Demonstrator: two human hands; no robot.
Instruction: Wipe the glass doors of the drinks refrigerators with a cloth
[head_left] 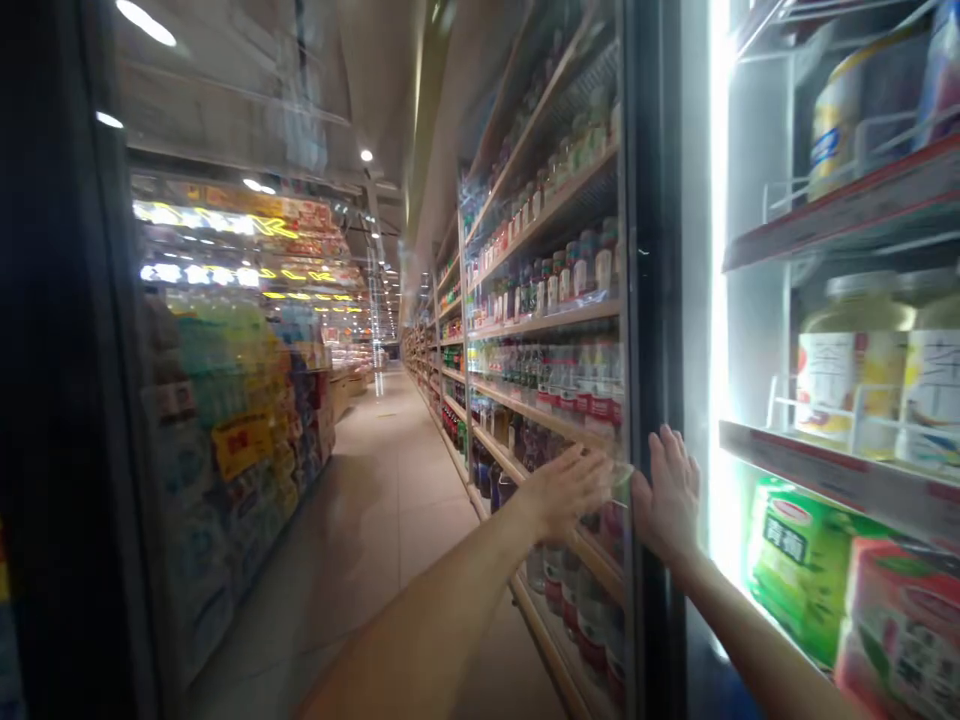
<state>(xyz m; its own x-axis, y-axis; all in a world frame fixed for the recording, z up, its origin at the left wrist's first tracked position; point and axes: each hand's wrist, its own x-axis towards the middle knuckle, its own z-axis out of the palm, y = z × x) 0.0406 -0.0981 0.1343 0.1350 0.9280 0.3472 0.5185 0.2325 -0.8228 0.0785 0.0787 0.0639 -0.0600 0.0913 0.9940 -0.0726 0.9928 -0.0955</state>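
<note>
My left hand [564, 497] is stretched toward the glass door [540, 350], fingers extended and close together, palm toward the pane. A small pale, blurred patch shows by its fingertips; I cannot make out what it is. Against the dark door frame [660, 330] rests my right hand [667, 495], its fingers pointing up and thumb apart, grasping nothing. Just right of it is the lit inside of a cooler, where yellowish drink bottles [855, 350] stand on a wire-fronted shelf [825, 465]. Below that shelf sit a green carton pack [795, 570] and a pink carton pack [900, 630].
Through the glass, shelves of bottles [555, 280] run along an aisle floor [390, 480]. Stacked packaged drinks [232, 430] line the left side, under bright yellow signs. A cylindrical container [847, 120] stands on the cooler's upper shelf.
</note>
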